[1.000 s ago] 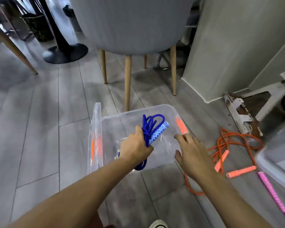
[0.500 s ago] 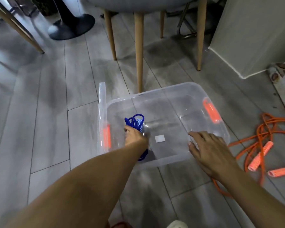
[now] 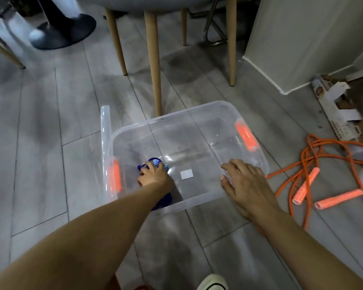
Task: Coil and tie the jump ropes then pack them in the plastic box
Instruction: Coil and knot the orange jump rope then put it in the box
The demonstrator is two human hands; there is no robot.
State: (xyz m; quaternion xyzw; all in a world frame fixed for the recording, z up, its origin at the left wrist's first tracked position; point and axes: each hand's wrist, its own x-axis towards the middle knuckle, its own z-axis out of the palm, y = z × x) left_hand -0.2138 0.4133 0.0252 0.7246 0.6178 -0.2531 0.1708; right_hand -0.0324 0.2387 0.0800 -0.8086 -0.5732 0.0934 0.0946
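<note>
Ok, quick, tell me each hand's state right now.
Left hand: closed, holding the blue jump rope inside the plastic box.
Right hand: open, fingers spread, holding nothing.

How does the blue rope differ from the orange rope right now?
The blue rope is bunched together; the orange rope sprawls in loose loops. The blue rope is inside the plastic box; the orange rope lies on the floor to its right. The left hand grips the blue rope; no hand holds the orange rope. Both have patterned handles.

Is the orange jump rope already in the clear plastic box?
No, the orange jump rope lies loose on the floor, to the right of the plastic box and outside it.
</note>
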